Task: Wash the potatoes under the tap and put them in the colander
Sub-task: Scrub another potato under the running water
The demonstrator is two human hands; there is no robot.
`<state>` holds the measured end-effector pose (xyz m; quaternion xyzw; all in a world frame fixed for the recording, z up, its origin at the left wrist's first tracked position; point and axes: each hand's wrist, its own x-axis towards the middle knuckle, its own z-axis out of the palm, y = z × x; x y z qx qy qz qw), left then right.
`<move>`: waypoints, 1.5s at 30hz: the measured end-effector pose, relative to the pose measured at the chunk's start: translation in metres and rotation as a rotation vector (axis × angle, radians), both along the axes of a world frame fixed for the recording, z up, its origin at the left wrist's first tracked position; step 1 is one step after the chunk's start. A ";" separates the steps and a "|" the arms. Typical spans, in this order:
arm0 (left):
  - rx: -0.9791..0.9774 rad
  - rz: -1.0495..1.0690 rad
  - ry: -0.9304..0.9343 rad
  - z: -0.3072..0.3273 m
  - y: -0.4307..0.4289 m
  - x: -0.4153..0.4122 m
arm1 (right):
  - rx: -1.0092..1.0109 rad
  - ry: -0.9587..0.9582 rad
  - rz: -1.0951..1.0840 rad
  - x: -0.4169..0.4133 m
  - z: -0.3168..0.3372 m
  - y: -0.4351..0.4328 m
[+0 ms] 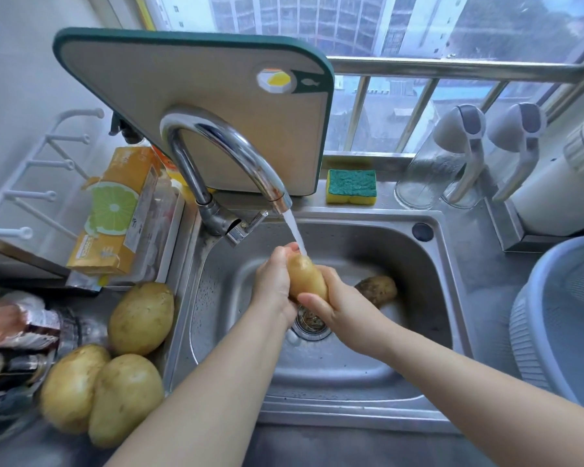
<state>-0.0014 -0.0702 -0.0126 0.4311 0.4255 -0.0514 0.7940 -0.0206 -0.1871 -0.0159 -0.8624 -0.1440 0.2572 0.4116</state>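
Over the steel sink [429,298] I hold a wet yellow potato [305,277] between both hands, right under the water stream from the chrome tap [223,153]. My left hand [273,281] wraps its left side and top, my right hand [338,305] cups its right side and lower end. A dirtier brown potato [378,289] lies on the sink floor to the right. Three unwashed potatoes rest on the counter at the left: one [142,318] near the sink edge, two [73,387] [125,399] closer to me. The blue-grey colander [533,332] stands at the right edge.
A cutting board [196,96] leans behind the tap. A green-yellow sponge [351,187] lies on the back ledge, with two clear dispensers [452,156] to its right. An orange box [115,210] and bottles [21,332] crowd the left counter. The drain strainer [312,323] sits below my hands.
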 end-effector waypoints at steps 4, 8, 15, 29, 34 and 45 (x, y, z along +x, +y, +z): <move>-0.007 -0.044 -0.010 0.001 -0.001 -0.005 | -0.054 -0.066 0.064 0.010 -0.006 -0.007; 0.226 -0.237 -0.250 -0.010 -0.002 -0.012 | 0.071 0.128 -0.020 0.017 -0.003 -0.005; 0.497 -0.557 -0.379 -0.018 0.010 -0.025 | 0.033 0.079 -0.013 0.018 -0.003 -0.004; 0.347 -0.470 -0.361 -0.021 0.012 -0.022 | 0.068 0.206 -0.035 0.020 0.003 -0.003; 0.383 -0.476 -0.340 -0.021 0.015 -0.021 | -0.007 0.099 -0.005 0.015 0.003 0.001; -0.076 -0.001 -0.150 -0.011 0.006 -0.006 | 0.333 0.550 -0.086 0.021 0.003 -0.001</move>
